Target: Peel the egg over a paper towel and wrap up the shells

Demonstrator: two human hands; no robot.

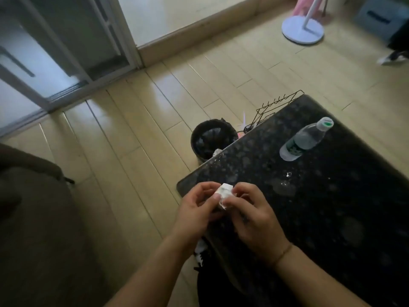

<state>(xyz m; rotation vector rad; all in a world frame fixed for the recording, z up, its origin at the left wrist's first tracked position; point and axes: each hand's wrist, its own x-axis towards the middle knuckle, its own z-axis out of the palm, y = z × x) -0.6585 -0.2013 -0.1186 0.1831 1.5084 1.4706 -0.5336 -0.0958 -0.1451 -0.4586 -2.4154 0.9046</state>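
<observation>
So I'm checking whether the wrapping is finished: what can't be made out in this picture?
- Head view: contents of the white paper wad; left hand and right hand fingers cover it, so shells and egg are unseen.
- Inside the black bin: too dark, partly behind the table edge.
- Water bottle label: too small.

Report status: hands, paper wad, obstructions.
Left hand and right hand both pinch the paper wad above the table corner. Egg not visible. Nothing obstructing.

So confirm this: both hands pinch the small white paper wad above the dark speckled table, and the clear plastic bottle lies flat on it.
Wrong on the bottle: the head view shows it standing upright on the table. The rest holds.
</observation>
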